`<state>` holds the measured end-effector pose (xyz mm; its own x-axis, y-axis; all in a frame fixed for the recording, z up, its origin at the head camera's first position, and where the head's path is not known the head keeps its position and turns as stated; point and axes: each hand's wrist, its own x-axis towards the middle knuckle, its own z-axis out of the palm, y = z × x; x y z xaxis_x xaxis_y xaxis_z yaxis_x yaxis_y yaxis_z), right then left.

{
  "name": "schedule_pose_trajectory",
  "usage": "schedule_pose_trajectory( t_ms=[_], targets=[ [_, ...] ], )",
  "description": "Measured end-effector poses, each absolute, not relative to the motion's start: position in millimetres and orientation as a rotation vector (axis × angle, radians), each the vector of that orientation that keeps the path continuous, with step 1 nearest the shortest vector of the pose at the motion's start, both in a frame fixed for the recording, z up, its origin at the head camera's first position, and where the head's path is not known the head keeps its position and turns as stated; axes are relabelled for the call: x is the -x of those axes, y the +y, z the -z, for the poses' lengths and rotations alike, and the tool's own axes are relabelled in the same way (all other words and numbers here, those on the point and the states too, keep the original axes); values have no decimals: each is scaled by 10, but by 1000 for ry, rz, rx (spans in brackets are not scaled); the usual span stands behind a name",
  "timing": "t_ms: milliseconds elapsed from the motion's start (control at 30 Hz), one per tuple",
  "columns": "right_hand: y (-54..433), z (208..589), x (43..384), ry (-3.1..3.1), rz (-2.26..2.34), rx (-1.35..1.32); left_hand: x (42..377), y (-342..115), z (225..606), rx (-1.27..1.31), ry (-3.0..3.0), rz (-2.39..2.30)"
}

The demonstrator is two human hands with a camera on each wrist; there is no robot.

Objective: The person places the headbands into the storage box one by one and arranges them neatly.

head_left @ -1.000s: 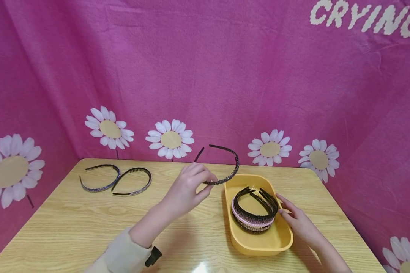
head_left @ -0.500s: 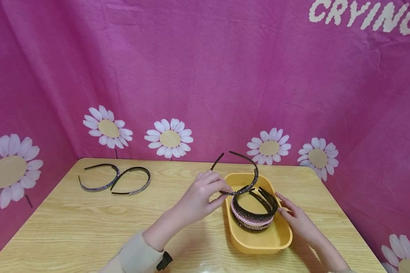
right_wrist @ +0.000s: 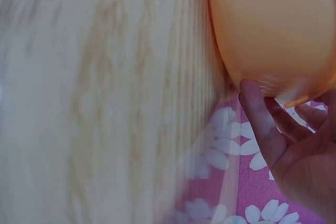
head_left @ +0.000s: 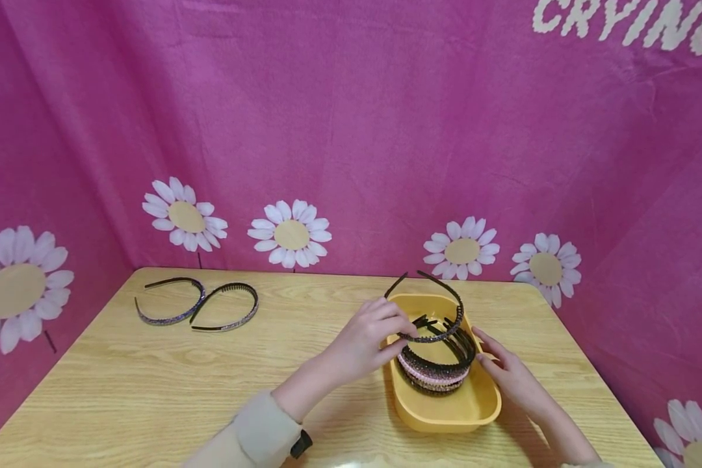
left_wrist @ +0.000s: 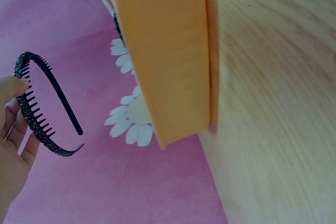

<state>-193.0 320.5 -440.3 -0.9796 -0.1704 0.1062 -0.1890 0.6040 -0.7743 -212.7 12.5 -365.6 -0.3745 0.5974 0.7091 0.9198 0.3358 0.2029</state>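
Observation:
My left hand [head_left: 365, 341] pinches the front of a dark glittery headband [head_left: 459, 318] just over the left rim of a yellow plastic tub [head_left: 485, 406]. In the left wrist view, comb teeth show inside this black headband [left_wrist: 62, 98], its two ends free. Inside the tub lies a stack of headbands [head_left: 435, 372], black, pink and sparkly ones, partly overlapped from above by the held one. My right hand [head_left: 517, 383] rests against the tub's right side. Its fingers [right_wrist: 257, 111] lie extended along the outer wall in the right wrist view.
Two glittery headbands, a bluish one [head_left: 169, 320] and a silvery one [head_left: 234, 325], lie side by side at the back left of the wooden table [head_left: 152, 390]. A pink cloth [head_left: 351, 130] with daisies hangs behind and beside the table.
My left hand has carried its headband to the right and lower, from left of the tub to over the stack. The right hand and the tub have stayed in place.

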Motion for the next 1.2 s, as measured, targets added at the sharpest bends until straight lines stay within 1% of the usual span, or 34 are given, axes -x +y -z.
schedule_pose_trajectory(
  t_ms=[333,733,1200],
  targets=[
    [3201,4406,1933,-2784,-1342,-330,2229,231,3820,1323,-2189,850],
    [3196,4406,1929,-2790,-1331,-318,2311,377,4033,1322,-2378,778],
    [3198,4414,1936,-2788,-1318,-333,2366,515,4150,1388,-2393,707]
  ],
)
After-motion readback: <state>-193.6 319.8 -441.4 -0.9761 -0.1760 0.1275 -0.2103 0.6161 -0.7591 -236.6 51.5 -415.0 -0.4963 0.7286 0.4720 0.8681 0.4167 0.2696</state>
